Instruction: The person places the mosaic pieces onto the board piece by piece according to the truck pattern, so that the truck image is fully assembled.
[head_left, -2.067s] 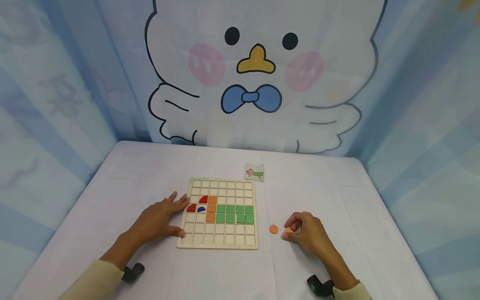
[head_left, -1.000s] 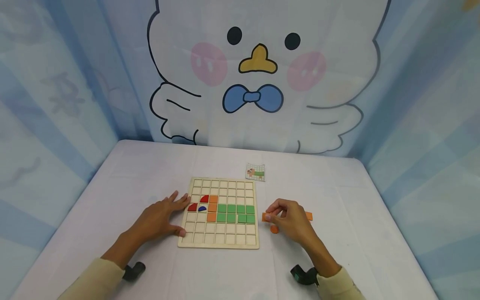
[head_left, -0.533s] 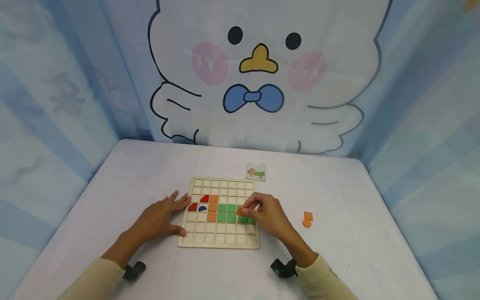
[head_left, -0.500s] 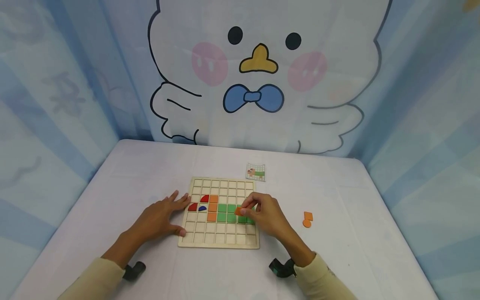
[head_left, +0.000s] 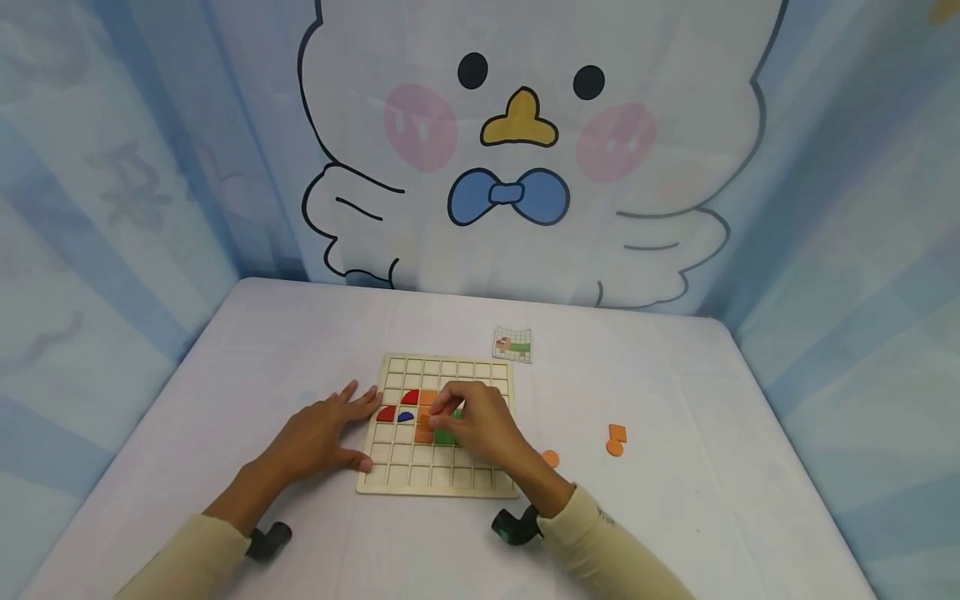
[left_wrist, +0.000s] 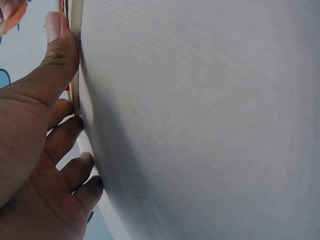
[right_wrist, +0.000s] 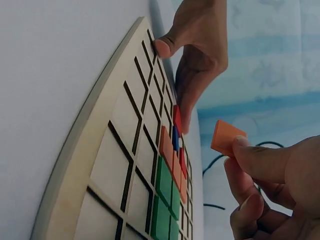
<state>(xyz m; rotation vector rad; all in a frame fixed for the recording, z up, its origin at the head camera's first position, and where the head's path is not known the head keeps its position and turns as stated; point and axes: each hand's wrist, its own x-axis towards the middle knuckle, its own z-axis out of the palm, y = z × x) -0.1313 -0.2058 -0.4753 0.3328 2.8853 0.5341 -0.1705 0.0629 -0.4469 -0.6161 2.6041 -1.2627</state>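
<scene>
My left hand stays at the left edge of a wooden grid board, fingers spread, thumb against the rim. Between thumb and fingertips my right hand pinches an orange square tile, raised off the board's surface in the right wrist view. From the head view, that hand hangs over the board's middle and covers part of the green tiles. A column of orange squares lies in the grid. Left of it are two red quarter-circle tiles and a blue half-circle tile.
A small picture card lies behind the board. To the right on the white table are a loose orange square, a round orange tile touching it, and another orange disc beside my right forearm. Patterned curtains surround the table.
My right hand has gone from the loose orange pieces on the right leftward over the board, carrying an orange square tile. My left hand has kept its place at the board's edge.
</scene>
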